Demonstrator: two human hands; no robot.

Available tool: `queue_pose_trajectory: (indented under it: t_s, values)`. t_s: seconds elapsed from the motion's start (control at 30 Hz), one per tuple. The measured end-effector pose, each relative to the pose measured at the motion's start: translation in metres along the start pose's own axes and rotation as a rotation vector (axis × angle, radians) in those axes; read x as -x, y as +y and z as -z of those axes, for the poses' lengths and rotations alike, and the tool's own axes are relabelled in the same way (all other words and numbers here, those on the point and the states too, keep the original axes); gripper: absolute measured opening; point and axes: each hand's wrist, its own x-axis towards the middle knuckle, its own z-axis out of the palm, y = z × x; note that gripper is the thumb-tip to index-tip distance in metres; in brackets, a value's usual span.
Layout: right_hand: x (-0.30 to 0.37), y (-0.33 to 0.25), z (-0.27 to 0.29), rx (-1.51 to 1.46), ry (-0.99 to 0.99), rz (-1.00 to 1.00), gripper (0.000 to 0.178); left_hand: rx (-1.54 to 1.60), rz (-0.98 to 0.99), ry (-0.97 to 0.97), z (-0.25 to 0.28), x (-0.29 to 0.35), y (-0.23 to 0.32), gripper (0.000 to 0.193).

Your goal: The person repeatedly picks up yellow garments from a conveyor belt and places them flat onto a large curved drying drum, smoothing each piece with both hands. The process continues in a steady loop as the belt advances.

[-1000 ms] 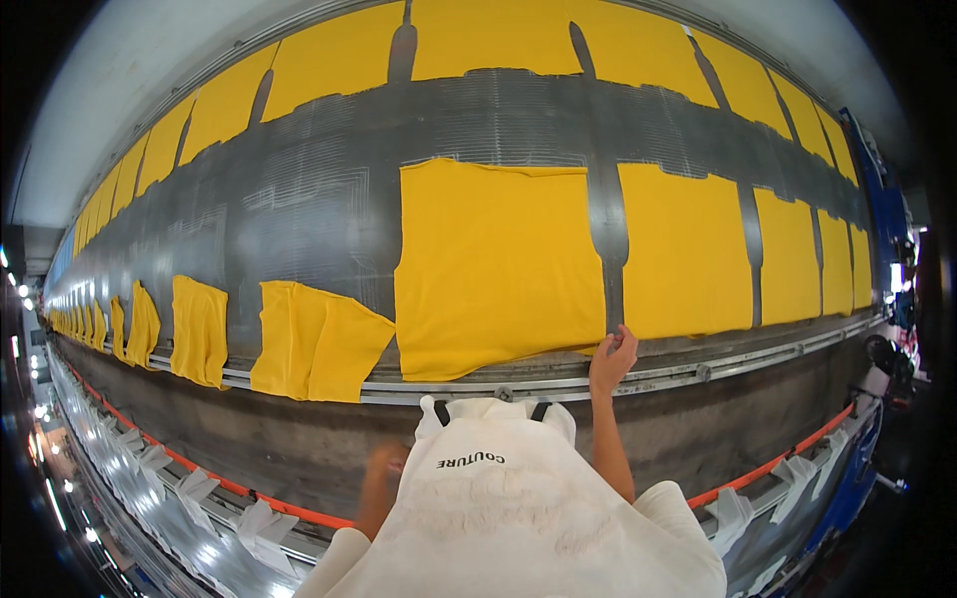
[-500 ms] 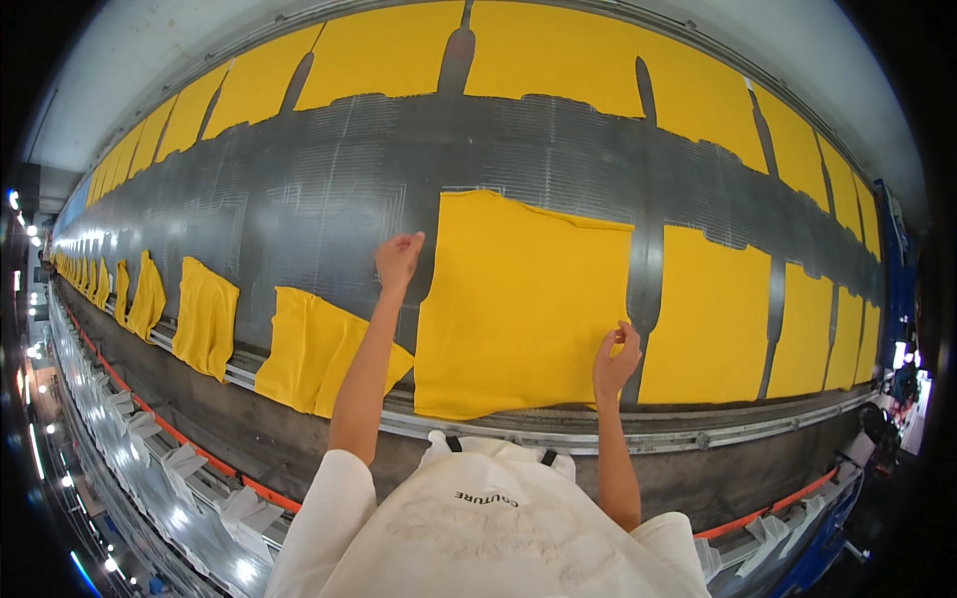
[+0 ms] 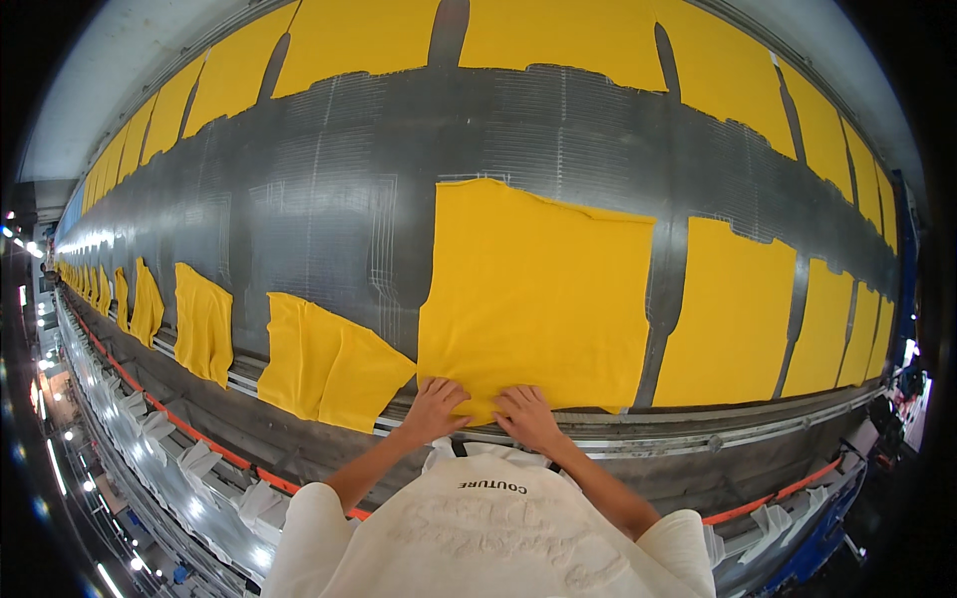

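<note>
Directly before me a large yellow fabric panel lies mostly flat on the long dark table, its far edge slightly folded. Both hands are at its near edge, close together. My left hand has its fingers curled over the cloth near the left corner. A short way to the right, my right hand holds the same edge, fingers bent onto the fabric. The fingertips are partly hidden. Another yellow piece, creased, hangs over the table's edge to the left, its corner meeting the panel.
To the right, a flat yellow panel lies beyond a dark strip. Several more line the far side. Crumpled yellow pieces recede leftward. A metal rail runs along the near edge, and an orange strip lies lower.
Both hands have come down and together, from the panel's left and right sides to its near edge, and now grip it. The view has shifted slightly.
</note>
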Motion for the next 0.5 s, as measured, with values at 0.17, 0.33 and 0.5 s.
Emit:
queue_pose_trajectory:
  t_s: [0.17,0.33,0.5]
  values:
    - [-0.016,0.008,-0.005,0.092,-0.198,0.146,0.03,-0.005,0.011,-0.054,-0.013,0.02,-0.008,0.03]
    - [-0.02,0.018,-0.01,0.083,-0.165,0.197,0.025,0.034,0.087,0.03,-0.019,0.022,-0.019,0.027]
    - [-0.025,0.015,-0.024,0.16,-0.114,0.144,0.02,-0.089,-0.006,-0.008,0.001,0.006,-0.029,0.018]
